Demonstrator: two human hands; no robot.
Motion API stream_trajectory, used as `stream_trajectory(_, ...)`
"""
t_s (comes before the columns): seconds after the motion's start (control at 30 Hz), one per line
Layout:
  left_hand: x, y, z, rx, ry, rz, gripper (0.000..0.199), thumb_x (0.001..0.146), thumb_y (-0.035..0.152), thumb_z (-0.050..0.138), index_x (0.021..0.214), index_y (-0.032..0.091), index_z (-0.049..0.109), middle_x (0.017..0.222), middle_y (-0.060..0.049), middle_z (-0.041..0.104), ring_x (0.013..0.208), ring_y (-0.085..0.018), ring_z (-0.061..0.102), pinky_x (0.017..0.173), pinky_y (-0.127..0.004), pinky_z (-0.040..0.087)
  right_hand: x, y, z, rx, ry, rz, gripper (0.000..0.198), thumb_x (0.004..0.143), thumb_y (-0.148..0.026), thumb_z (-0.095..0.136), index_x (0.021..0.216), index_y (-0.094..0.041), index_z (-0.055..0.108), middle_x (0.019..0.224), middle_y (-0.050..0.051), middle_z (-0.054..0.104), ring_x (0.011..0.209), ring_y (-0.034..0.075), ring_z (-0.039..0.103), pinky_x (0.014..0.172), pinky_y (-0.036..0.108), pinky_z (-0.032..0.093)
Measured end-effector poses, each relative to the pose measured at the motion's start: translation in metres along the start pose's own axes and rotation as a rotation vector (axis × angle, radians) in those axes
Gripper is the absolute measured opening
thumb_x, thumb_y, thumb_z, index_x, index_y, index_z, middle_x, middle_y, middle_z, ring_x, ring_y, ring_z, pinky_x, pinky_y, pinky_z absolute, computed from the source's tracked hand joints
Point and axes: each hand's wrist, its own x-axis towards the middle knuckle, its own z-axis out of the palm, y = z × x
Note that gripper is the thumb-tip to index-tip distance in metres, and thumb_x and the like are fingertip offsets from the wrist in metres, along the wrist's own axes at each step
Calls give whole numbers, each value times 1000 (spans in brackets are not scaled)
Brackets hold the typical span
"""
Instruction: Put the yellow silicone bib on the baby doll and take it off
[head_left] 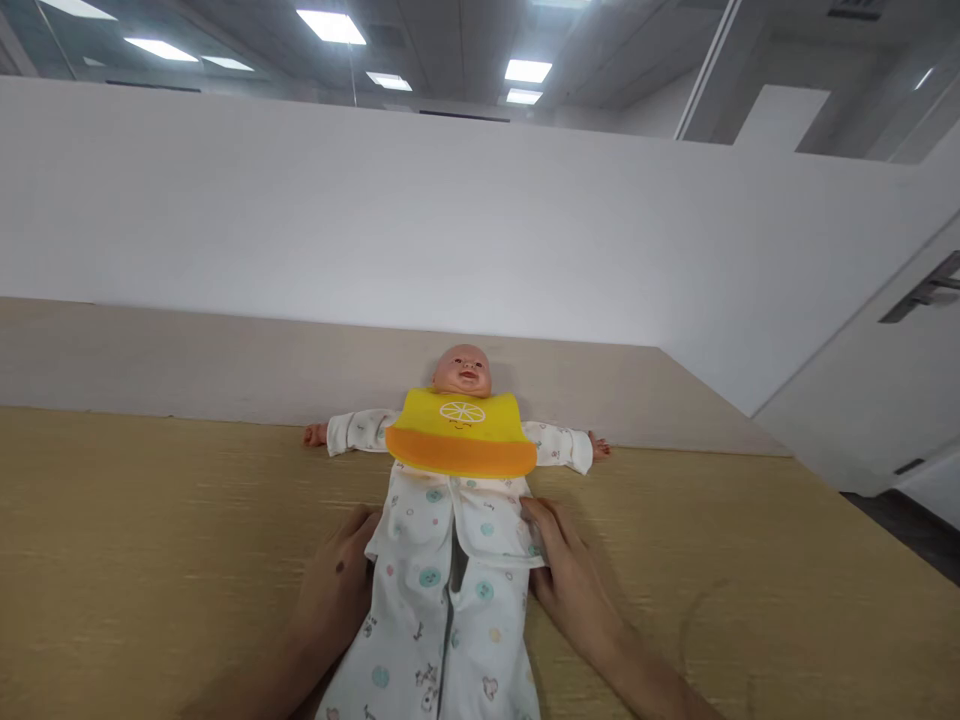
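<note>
A baby doll (461, 372) lies on its back with its head away from me and both arms spread out to the sides. Around its neck lies a yellow bib (495, 415) with an orange pocket and a lemon-slice face. White patterned clothes cover the doll: a jacket (491, 520), parted at the lower front, and trousers (487, 640). My left hand (341, 575) is closed at the jacket's left side, its fingertips hidden behind the cloth. On the other side, my right hand (562, 565) grips the jacket near its lower right edge, fingers partly over the cloth.
The doll rests on a wood-grain tabletop (187, 540), whose far part is a paler beige strip (225, 360). A white wall (375, 220) rises behind, with glass panels above. To the right are a white door with a handle (922, 290) and dark floor.
</note>
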Motion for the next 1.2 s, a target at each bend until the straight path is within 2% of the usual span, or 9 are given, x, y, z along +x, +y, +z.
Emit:
stream_trajectory(0.1, 0, 1, 0, -18, 22, -1, 25, 79, 18, 39, 94, 18, 59, 101, -9, 55, 84, -18, 57, 71, -30, 44, 0, -1, -3, -72, -20, 32, 65, 66, -2, 35, 129, -21, 31, 128, 11, 44, 111, 27, 52, 87, 43, 46)
stream_trajectory(0.23, 0, -9, 1, 8, 56, 9, 26, 75, 13, 39, 95, 19, 55, 100, -7, 54, 84, -18, 57, 72, -29, 44, 1, -2, -5, -141, -34, 58, 64, 66, -4, 36, 128, -20, 34, 129, 10, 45, 111, 27, 52, 85, 41, 47)
stream_trajectory(0.47, -1, -22, -5, 143, 75, 52, 51, 70, 4, 37, 117, 19, 49, 114, -9, 49, 94, -20, 56, 76, -31, 46, 0, -2, -8, -187, -33, 48, 60, 68, -6, 37, 127, -17, 39, 129, 11, 46, 104, 26, 55, 80, 40, 47)
stream_trajectory(0.63, -3, -20, -6, 271, 111, 59, 46, 74, 6, 34, 115, 18, 51, 112, -10, 48, 86, -20, 57, 71, -32, 47, -1, -1, -8, -225, -31, 37, 59, 70, -8, 37, 128, -18, 38, 130, 10, 47, 102, 26, 56, 77, 38, 48)
stream_trajectory(0.8, -3, -18, -1, 236, 38, 74, 40, 83, 16, 33, 121, 16, 46, 110, -12, 48, 90, -22, 56, 74, -35, 47, -1, -2, -9, -225, -30, 40, 57, 71, -9, 37, 127, -18, 39, 130, 10, 48, 96, 24, 59, 74, 35, 48)
stream_trajectory(1.07, -3, -9, -4, 331, -40, 85, 42, 85, 18, 35, 126, 16, 44, 107, -12, 48, 90, -23, 55, 72, -35, 47, -1, -5, -10, -216, -22, 24, 58, 70, -8, 39, 127, -18, 42, 129, 11, 47, 99, 24, 58, 76, 35, 48)
stream_trajectory(1.2, -2, -7, -7, 462, 3, 153, 44, 85, 14, 38, 128, 17, 47, 102, -12, 52, 91, -24, 54, 72, -35, 47, -1, -4, -10, -271, -32, 47, 61, 67, -8, 40, 127, -19, 42, 130, 9, 47, 100, 24, 57, 76, 35, 48)
